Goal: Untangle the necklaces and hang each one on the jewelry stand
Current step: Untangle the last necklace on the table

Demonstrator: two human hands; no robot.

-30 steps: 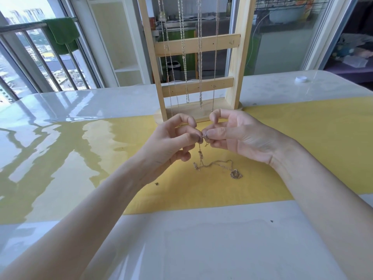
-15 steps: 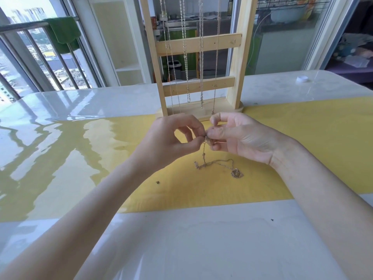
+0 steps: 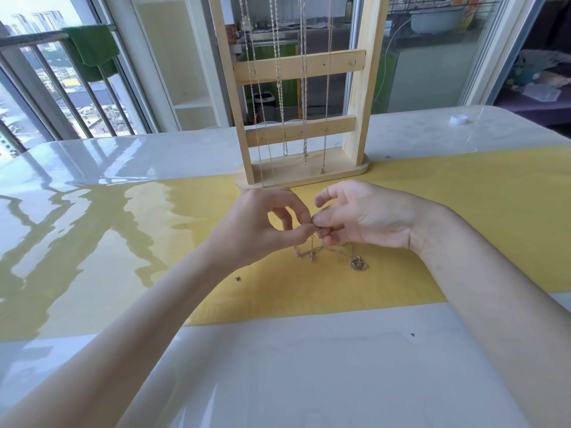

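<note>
Right at the middle of the yellow mat (image 3: 463,211), a thin necklace (image 3: 327,253) hangs in a small clump from two hands that meet above it. Its chain drops from the fingertips and trails on the mat toward 5 o'clock, ending in a heart pendant (image 3: 358,263) that lies flat. The left hand (image 3: 256,223) pinches the top of the chain between thumb and forefinger, the other fingers curled under. The right hand (image 3: 364,217) pinches the same clump from the 3 o'clock side, thumb raised and fingers bent around it; the exact hold is blurred.

At 12 o'clock from the hands, just beyond them, a wooden stand (image 3: 358,112) rests on its oval base, half on the mat and half on the white table (image 3: 309,366). Four chains (image 3: 304,88) already hang down through its frame, across the two cross slats, their ends dangling just over the base.

Further out, a white cap (image 3: 458,119) sits on the table at 2 o'clock, and a green cloth (image 3: 92,50) is draped over the balcony rail at 10 o'clock.
</note>
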